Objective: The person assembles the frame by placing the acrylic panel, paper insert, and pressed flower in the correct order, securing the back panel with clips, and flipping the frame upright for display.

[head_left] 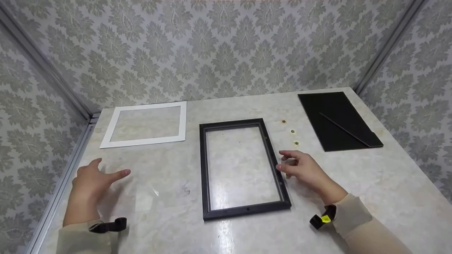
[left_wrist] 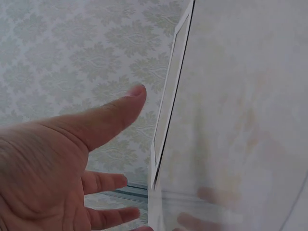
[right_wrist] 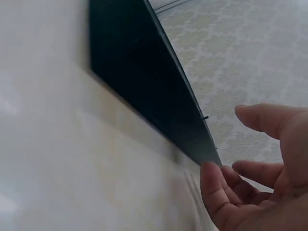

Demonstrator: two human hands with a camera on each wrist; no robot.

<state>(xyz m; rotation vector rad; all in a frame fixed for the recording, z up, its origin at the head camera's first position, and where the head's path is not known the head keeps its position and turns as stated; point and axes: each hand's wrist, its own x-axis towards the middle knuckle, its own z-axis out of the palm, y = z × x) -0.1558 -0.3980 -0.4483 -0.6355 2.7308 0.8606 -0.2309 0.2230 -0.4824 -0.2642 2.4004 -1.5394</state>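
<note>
A black picture frame (head_left: 204,169) lies flat in the middle of the table, with the tabletop showing through its opening. Beside its right rail is my right hand (head_left: 300,167), fingers loosely bent and a fingertip right at the rail. In the right wrist view the thumb (right_wrist: 262,118) stands apart from a dark panel (right_wrist: 139,62), and a fingertip overlaps the panel's lower end. My left hand (head_left: 93,180) hovers near the table's left side, thumb and fingers spread, holding nothing. A white mat border (head_left: 182,121) lies beyond it.
At the right back lies a black backing board (head_left: 339,106) with a thin strip (head_left: 342,128) slanting across it. Three small fasteners (head_left: 292,131) sit between frame and board. A faint clear rectangle (head_left: 144,201) shows near my left hand. Patterned walls (head_left: 226,53) enclose the table.
</note>
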